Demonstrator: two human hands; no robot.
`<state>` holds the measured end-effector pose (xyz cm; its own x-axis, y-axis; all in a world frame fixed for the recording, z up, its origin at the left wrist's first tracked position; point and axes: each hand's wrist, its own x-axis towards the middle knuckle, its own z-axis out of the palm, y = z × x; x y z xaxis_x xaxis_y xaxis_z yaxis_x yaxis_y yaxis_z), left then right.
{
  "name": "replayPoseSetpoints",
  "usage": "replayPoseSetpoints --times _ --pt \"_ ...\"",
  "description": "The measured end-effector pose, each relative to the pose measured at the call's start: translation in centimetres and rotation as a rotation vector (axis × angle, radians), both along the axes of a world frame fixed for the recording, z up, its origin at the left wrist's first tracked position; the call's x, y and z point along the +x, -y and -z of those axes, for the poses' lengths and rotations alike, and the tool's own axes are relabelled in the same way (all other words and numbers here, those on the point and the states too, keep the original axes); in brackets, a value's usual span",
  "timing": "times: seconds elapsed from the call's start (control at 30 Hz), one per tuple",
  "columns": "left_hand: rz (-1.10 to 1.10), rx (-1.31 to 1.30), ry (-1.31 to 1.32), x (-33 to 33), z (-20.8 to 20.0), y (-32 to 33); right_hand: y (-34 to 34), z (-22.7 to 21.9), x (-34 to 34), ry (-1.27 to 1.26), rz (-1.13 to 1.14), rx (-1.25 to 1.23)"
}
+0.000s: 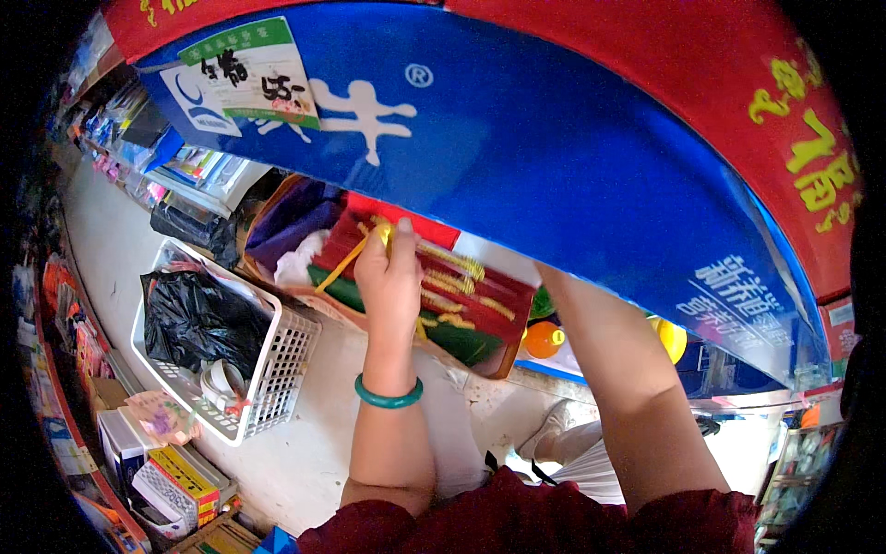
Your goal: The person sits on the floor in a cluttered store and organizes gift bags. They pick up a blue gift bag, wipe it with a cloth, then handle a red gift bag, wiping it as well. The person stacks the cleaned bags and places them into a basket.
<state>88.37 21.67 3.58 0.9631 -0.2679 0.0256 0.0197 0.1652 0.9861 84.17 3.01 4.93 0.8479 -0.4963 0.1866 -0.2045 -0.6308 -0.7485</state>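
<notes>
My left hand [389, 263], with a green bangle at the wrist, is closed, thumb upward, around a yellow ribbon [343, 266]. The ribbon slants down from the hand to the lower left. Beneath it, dark red and green pieces [496, 334] with gold-yellow trim lie in an open cardboard box [318, 303]. A large blue panel [554, 148] with white lettering, edged in red, overhangs the box's far side. A green-and-white tag [254, 74] is stuck to it. My right forearm [618, 360] reaches up behind this panel, which hides my right hand.
To the left stands a white plastic basket [288, 360] holding a black plastic bag [203, 323]. Small cartons [175, 485] are stacked at the lower left. Shelves of packaged goods [194, 166] line the upper left. Orange and yellow round objects [543, 340] sit beside my right forearm.
</notes>
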Motion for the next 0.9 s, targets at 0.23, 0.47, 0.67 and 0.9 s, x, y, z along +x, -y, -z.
replayPoseSetpoints --times 0.23,0.47,0.67,0.9 --pt "0.092 0.008 0.071 0.6 -0.5 3.9 0.6 -2.0 -1.4 0.099 0.103 -0.215" --pt "0.233 0.136 0.205 3.1 -1.6 4.3 -4.6 -4.3 -1.3 0.013 -0.223 -0.226" --pt "0.241 0.274 0.545 3.5 -1.9 4.3 -4.7 -0.2 1.8 0.024 -0.013 -0.518" --pt "0.083 0.484 0.437 2.5 -1.9 1.1 -5.0 -2.7 1.7 -0.027 0.015 -0.16"
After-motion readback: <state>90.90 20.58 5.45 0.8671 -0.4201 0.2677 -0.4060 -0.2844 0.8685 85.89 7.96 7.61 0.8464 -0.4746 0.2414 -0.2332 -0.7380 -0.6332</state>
